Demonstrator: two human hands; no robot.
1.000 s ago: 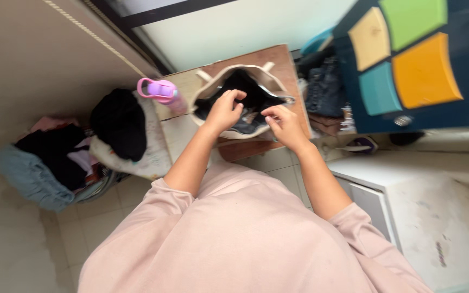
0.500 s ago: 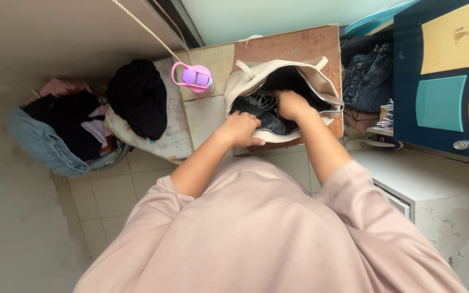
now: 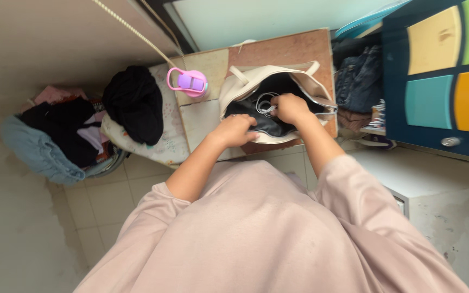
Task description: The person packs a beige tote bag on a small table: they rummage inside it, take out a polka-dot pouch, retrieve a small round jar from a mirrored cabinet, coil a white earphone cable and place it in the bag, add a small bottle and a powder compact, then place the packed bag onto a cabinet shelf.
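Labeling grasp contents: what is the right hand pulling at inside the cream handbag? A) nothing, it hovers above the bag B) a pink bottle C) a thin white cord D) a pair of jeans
C: the right hand is closed on a looped thin white cord in the mouth of the cream handbag, while the left hand rests on the bag's near rim.

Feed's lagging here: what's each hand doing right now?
Left hand: closed on the near rim of the bag.
Right hand: inside the bag's mouth, pinching a white cord.
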